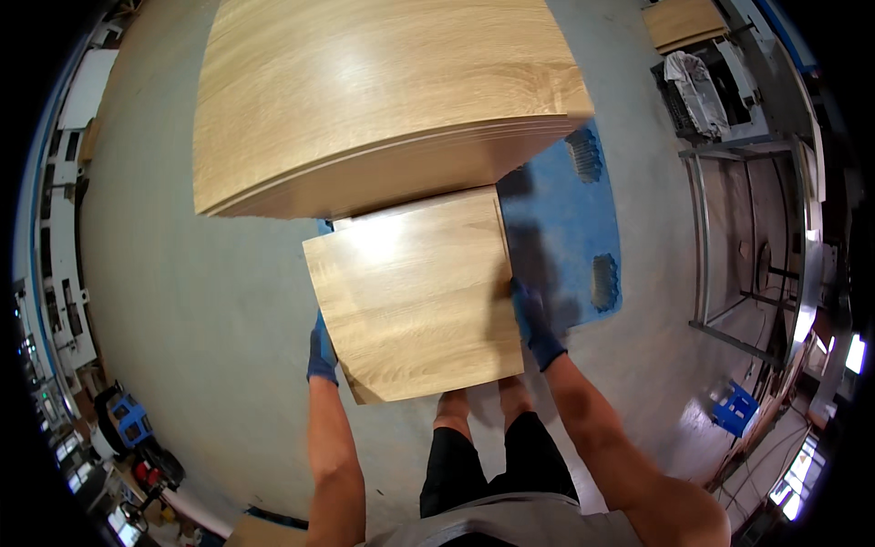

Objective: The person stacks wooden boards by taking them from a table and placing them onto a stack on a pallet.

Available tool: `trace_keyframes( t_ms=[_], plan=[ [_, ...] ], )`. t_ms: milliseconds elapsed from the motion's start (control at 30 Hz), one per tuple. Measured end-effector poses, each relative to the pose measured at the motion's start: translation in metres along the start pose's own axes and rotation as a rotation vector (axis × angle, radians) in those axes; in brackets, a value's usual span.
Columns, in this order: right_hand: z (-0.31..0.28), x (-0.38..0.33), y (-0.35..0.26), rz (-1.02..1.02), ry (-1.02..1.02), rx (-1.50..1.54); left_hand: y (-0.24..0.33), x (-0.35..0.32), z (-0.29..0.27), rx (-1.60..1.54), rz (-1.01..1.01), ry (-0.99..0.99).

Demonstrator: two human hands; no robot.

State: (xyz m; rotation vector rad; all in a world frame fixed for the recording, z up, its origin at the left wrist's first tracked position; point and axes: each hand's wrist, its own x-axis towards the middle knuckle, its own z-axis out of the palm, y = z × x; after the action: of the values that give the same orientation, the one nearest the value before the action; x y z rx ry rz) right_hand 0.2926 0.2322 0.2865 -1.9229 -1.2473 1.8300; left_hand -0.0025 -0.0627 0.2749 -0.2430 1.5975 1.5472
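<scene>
Your left hand (322, 351) and right hand (536, 324), both gloved in blue, grip the wood-grain panel (419, 301) by opposite side edges; the left fingers are mostly hidden behind it. The panel lies before your legs, its near edge covering your feet, its grain running left to right with the right end angled slightly away from you. It looks nearly square, so you can't pick a long axis. Beyond, the larger panel stack (383, 87), cut off above, hides much of the blue pallet (565, 223).
</scene>
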Motion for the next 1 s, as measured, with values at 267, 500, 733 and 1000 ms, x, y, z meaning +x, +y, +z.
trace_keyframes(
  t_ms=[267,500,733,1000],
  plan=[
    [-0.055,-0.059,0.116,0.295,-0.048,0.469,-0.008,-0.041,-0.002,0.007,-0.012,-0.068],
    [-0.037,-0.083,0.107,0.325,-0.351,1.147,0.004,-0.036,0.026,0.228,-0.014,-0.133],
    [-0.029,-0.072,0.173,0.59,-0.208,1.427,0.004,-0.023,0.029,0.433,-0.002,-0.054],
    [-0.046,-0.073,0.101,0.127,-0.211,1.013,0.019,-0.018,0.053,0.504,0.113,-0.099]
  ],
)
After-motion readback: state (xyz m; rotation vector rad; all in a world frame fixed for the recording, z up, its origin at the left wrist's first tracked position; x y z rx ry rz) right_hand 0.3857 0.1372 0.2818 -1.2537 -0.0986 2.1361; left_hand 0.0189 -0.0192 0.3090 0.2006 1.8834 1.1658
